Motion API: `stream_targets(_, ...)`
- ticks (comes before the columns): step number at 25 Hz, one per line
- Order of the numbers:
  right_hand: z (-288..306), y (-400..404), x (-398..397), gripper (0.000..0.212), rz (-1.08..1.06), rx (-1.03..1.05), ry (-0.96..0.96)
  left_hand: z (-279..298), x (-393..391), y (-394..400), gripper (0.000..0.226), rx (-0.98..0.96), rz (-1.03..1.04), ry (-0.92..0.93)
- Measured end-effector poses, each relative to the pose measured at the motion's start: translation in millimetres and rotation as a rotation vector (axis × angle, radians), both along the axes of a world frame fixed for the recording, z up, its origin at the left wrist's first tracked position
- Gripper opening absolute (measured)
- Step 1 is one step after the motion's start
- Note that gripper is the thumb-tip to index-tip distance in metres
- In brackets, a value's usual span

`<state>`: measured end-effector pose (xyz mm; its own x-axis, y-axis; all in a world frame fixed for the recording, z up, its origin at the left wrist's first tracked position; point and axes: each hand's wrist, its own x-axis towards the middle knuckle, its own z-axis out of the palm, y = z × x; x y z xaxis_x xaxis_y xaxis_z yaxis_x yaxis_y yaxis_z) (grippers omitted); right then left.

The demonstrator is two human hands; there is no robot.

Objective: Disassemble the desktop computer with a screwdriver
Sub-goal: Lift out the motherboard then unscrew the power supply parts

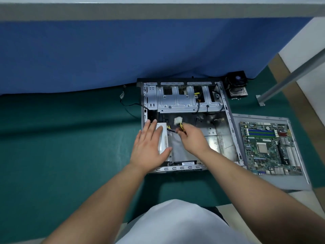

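An open grey computer case point(228, 110) lies on its side on a green mat. Inside its near left corner sits a silver power supply point(164, 138). My left hand point(149, 147) rests flat on it, fingers straight. Over the middle of the case, my right hand point(191, 138) grips a bundle of yellow and black power cables point(181, 128) that ends in a white connector point(177, 120) held up. No screwdriver is in sight.
The removed motherboard point(269, 147) lies on a grey side panel point(288, 182) right of the case. A black CPU cooler point(236, 83) and a few screws point(236, 98) sit at the back right. A blue wall stands behind; a metal leg point(288, 80) slants at right.
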<state>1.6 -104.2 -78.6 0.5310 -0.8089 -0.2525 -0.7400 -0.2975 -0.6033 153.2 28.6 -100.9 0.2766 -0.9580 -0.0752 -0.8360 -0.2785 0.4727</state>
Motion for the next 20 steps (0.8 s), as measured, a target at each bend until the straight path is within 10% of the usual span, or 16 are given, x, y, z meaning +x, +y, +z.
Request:
stream_targets(7,-9.1,25.0,-9.5,0.026,0.027,0.155,0.129,36.4,46.1,-19.2,0.132,0.460,-0.362,-0.051)
stream_targets(20,13.0,12.0,15.9,0.037,0.053,0.181,0.068,40.7,44.6,-20.3,0.119,0.377,-0.357,-0.192)
